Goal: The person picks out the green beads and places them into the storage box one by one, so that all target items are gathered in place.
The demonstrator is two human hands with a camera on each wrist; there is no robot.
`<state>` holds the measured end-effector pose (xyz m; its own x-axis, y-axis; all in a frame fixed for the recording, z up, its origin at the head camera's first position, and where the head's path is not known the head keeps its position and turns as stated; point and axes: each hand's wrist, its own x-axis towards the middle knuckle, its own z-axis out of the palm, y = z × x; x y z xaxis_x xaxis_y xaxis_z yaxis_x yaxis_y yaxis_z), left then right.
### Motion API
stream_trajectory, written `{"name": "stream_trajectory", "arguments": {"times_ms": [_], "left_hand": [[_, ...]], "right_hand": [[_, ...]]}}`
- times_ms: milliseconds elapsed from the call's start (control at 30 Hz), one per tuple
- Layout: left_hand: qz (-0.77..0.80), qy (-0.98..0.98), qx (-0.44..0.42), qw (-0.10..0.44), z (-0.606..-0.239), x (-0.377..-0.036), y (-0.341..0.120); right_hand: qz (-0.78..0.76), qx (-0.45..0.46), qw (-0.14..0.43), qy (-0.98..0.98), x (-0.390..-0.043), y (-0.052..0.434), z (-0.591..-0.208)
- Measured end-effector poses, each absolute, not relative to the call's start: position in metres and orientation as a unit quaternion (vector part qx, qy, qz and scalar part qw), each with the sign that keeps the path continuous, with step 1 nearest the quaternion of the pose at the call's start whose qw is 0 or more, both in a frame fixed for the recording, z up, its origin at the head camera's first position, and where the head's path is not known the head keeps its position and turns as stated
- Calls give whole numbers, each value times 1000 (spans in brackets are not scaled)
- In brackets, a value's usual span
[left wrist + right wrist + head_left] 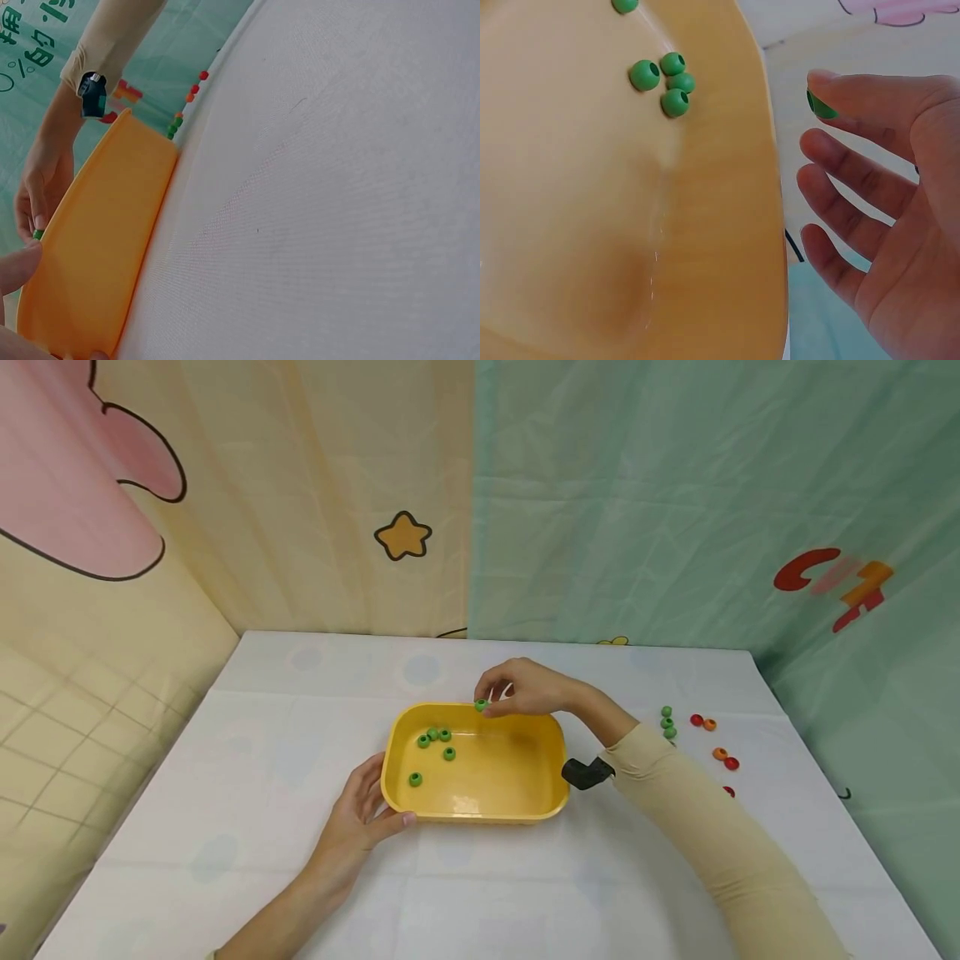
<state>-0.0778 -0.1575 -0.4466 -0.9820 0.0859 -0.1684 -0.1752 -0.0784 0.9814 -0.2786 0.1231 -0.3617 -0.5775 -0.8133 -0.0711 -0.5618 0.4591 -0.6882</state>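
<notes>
A yellow plastic tray (480, 789) lies on the table, with several green beads (449, 753) toward its left end. My left hand (352, 818) grips the tray's near-left corner, the thumb on the near side and the fingers at the left wall. Over the tray's far rim, my right hand (528, 687) pinches one green bead (822, 105) between thumb and index finger. Its other fingers are spread and loosely bent in the right wrist view. In the left wrist view the tray wall (105, 225) hides the beads inside.
To the right of the tray, green beads (667, 722), red beads (731, 763) and orange beads (710, 725) lie on the white tablecloth (300, 693); the right sleeve partly hides this group. A black wrist camera (587, 773) hangs by the tray's right edge. Printed curtains (637, 510) stand behind the table.
</notes>
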Motion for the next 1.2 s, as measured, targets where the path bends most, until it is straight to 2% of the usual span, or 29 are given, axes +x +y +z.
{"name": "stream_trajectory", "arguments": {"times_ms": [533,1200], "left_hand": [[732,674,-34,93,-444,-78,-156],[739,668,-32,88,-444,-77,-155]], "right_hand": [[-300,-430,198,828,-278,111,-358],[-311,-395,197,842,-276,147,-365]]}}
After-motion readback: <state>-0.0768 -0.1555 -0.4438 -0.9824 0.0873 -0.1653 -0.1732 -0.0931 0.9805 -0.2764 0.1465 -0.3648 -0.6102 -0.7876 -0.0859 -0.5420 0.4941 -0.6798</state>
